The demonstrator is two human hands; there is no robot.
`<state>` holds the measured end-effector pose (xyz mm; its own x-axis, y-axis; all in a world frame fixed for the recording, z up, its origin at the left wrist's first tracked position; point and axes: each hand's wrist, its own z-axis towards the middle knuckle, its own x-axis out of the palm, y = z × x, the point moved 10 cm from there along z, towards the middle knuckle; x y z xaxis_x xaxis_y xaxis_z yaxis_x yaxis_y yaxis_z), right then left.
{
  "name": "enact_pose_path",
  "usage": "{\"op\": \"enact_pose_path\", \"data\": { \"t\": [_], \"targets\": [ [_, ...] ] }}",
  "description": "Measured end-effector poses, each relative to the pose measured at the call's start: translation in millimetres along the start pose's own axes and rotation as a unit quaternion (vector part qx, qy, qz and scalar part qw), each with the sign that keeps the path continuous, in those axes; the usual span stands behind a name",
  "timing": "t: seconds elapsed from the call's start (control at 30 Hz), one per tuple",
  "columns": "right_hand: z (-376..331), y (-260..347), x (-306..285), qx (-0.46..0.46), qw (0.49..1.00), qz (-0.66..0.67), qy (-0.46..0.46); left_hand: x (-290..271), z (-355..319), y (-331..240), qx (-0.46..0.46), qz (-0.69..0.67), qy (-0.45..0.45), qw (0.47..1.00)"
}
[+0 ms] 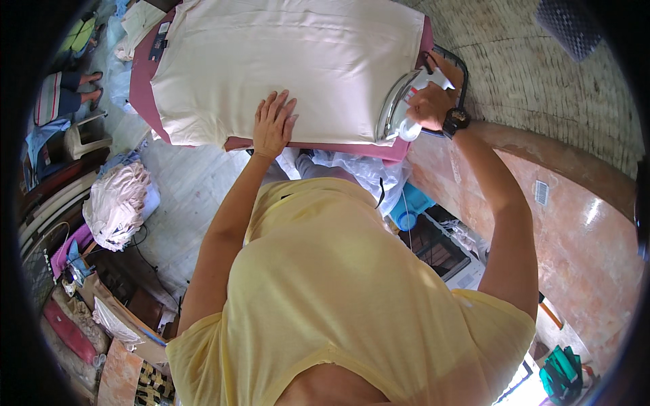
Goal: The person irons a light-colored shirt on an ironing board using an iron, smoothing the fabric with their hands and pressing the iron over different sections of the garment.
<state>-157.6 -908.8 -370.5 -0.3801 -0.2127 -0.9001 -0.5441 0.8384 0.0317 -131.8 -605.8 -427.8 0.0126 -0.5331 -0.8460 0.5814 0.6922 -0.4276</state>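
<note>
A cream garment [318, 61] lies spread over an ironing board with a dark pink cover [143, 91]. My left hand [274, 125] rests on the garment near the board's close edge, fingers stretched out and holding nothing. At the board's right end my right hand [431, 105] is wrapped around the handle of a white and silver clothes iron [399, 101]. The iron's silver base touches the garment's right side. A black watch [456, 120] is on my right wrist.
A wire frame [462, 74] edges the board's right end, beside a stone wall [501, 159]. On the floor at left sits a heap of pale cloth [120, 203]. A white stool [88, 139] and a person's legs [84, 88] are farther left.
</note>
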Motion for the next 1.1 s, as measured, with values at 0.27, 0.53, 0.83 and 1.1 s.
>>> {"op": "enact_pose_path", "data": {
  "t": [0.27,0.53,0.83,1.1],
  "targets": [
    [66,9,-33,0.189,0.944,0.214,-0.167,-44,19,75,-0.188,-0.304,-0.176,0.917],
    [178,164,-77,0.042,0.941,0.254,-0.222,-73,44,175,-0.209,-0.204,-0.222,0.930],
    [22,-4,-25,0.101,0.933,0.231,-0.256,-59,39,149,-0.159,0.130,-0.071,0.976],
    [189,100,-101,0.083,0.915,0.276,-0.282,-69,21,204,-0.225,-0.173,-0.174,0.943]
  ]
}}
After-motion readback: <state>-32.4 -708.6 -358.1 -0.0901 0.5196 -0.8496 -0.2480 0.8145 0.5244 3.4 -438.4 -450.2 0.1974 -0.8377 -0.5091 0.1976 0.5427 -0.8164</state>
